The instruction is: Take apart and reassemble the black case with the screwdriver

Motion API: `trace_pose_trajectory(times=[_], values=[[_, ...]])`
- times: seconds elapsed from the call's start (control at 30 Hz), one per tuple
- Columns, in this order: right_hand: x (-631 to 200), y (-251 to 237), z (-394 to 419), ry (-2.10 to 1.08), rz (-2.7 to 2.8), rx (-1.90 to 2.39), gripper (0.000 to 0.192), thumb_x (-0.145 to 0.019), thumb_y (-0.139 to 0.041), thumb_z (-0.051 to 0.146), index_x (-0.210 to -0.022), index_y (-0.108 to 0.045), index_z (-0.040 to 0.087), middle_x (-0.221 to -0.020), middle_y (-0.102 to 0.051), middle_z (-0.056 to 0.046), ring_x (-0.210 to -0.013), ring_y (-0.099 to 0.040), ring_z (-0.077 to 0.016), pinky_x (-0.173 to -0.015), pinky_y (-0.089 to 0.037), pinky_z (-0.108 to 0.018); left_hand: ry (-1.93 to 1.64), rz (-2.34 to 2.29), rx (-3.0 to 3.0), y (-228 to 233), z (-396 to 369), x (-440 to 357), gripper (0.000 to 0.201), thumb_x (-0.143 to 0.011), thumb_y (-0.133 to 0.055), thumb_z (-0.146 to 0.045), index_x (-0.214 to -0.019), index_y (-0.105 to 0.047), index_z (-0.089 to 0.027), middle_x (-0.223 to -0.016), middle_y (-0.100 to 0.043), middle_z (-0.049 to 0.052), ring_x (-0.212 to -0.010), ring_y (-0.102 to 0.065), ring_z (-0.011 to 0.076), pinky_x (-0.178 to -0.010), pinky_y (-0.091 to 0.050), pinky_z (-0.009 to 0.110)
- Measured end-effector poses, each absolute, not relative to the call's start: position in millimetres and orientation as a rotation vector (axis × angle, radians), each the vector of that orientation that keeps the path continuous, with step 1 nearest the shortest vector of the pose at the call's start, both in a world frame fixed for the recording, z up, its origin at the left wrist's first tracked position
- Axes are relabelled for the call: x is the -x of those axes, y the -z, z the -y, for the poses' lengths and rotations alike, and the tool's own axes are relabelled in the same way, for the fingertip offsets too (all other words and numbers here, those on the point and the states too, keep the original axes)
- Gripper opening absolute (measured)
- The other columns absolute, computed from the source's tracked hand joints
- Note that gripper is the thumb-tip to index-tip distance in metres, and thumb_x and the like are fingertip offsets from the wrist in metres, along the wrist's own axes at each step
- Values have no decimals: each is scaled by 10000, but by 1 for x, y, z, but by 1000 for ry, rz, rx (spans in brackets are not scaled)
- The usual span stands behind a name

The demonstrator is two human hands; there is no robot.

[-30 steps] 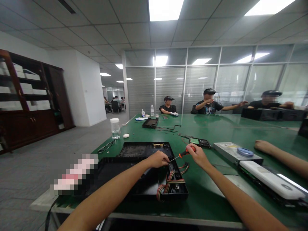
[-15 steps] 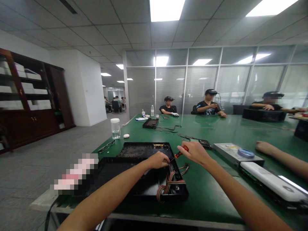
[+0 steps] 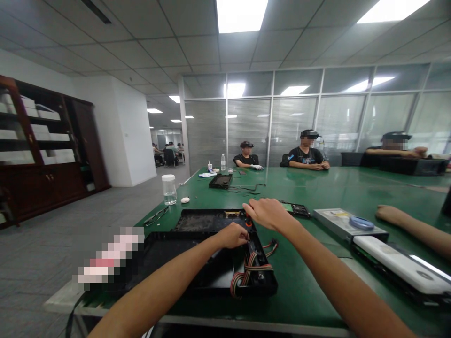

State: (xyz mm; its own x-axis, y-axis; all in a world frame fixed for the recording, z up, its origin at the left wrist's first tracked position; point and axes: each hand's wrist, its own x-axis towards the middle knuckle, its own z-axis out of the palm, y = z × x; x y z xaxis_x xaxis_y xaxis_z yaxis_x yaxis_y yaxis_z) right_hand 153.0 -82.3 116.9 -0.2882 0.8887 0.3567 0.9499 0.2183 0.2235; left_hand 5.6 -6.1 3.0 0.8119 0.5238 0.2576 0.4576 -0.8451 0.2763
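My right hand (image 3: 269, 213) grips a screwdriver (image 3: 248, 222) with an orange and black handle from above. The tool stands nearly upright, pointing down at the right side of a black casing (image 3: 270, 284). Just below its handle, my left hand (image 3: 233, 235) has its fingers pinched together at the shaft's lower end. What those fingers hold is hidden. A striped ribbon cable (image 3: 248, 270) loops over the casing's right front corner. Behind lies a second black panel (image 3: 200, 219) with a brass-coloured part at its far edge.
At left are a lidded jar (image 3: 169, 191), a white oval object (image 3: 185, 200) and glasses (image 3: 156, 216). On the right lie a grey metal box (image 3: 329, 220) carrying a blue ring (image 3: 361, 223), a white device (image 3: 394, 265) and another person's forearm (image 3: 412, 225). Several people sit beyond.
My right hand has moved left and over the casing, tipping the screwdriver from slanted to nearly upright. My left hand stays in place. The far-right person has shifted a black box.
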Motion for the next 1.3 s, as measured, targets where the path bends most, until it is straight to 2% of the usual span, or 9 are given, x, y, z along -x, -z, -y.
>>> trace_pose_trajectory(times=[0.1, 0.27, 0.4, 0.5, 0.73, 0.87, 1.0, 1.17, 1.3], values=[[-156, -117, 84, 565, 2399, 1698, 429, -911, -180, 413, -1064, -503, 176, -851, -657, -111, -795, -614, -237, -672, -382, -309, -460, -792, -2797, -4, 7, -7, 118, -715, -571, -151, -791, -660, -154, -646, -616, -12, -600, -539, 90, -599, -370, 165], [-161, -121, 79, 570, 2415, 1733, 527, -880, -197, 525, -881, -579, 163, -866, -649, -137, -828, -603, -254, -678, -379, -306, -437, -811, -2786, -5, 9, -8, 121, -717, -560, -139, -785, -659, -156, -661, -624, -11, -616, -540, 93, -613, -372, 171], [-161, -119, 79, 511, 2438, 1709, 438, -890, -237, 463, -999, -543, 168, -866, -651, -111, -807, -606, -230, -660, -372, -284, -435, -793, -2794, -5, 8, -8, 135, -716, -562, -142, -808, -661, -149, -667, -624, -7, -611, -533, 92, -602, -362, 173], [-161, -118, 80, 552, 2420, 1723, 490, -885, -207, 493, -908, -571, 165, -864, -649, -126, -815, -603, -245, -663, -370, -296, -433, -805, -2795, -4, 8, -8, 138, -713, -562, -136, -808, -662, -145, -659, -622, -8, -593, -522, 87, -582, -351, 171], [-164, -119, 78, 515, 2432, 1742, 489, -872, -237, 514, -920, -568, 158, -872, -646, -133, -824, -601, -249, -673, -376, -304, -430, -792, -2798, -5, 9, -7, 118, -719, -566, -140, -790, -660, -149, -652, -621, -12, -601, -533, 88, -592, -356, 168], [-169, -118, 77, 475, 2478, 1669, 439, -833, -343, 532, -983, -539, 170, -852, -648, -107, -788, -606, -239, -641, -377, -289, -435, -806, -2793, -3, 7, -7, 124, -720, -569, -142, -807, -658, -146, -675, -628, -5, -617, -543, 89, -598, -366, 165], [-170, -118, 77, 520, 2457, 1690, 498, -821, -306, 586, -853, -577, 170, -835, -644, -122, -795, -600, -255, -647, -373, -303, -436, -778, -2801, -2, 6, -7, 125, -720, -571, -142, -811, -656, -147, -674, -623, -6, -614, -538, 87, -591, -367, 162], [-168, -119, 79, 445, 2492, 1636, 409, -844, -327, 514, -949, -546, 185, -840, -645, -95, -770, -601, -220, -634, -368, -280, -430, -787, -2810, -4, 8, -6, 107, -725, -570, -144, -794, -651, -148, -644, -605, -16, -593, -524, 81, -577, -360, 160], [-168, -118, 78, 502, 2447, 1702, 481, -827, -300, 573, -910, -554, 173, -853, -640, -120, -788, -600, -240, -650, -372, -297, -418, -794, -2809, -5, 8, -6, 103, -728, -569, -145, -791, -651, -147, -631, -595, -19, -583, -517, 78, -571, -356, 158]])
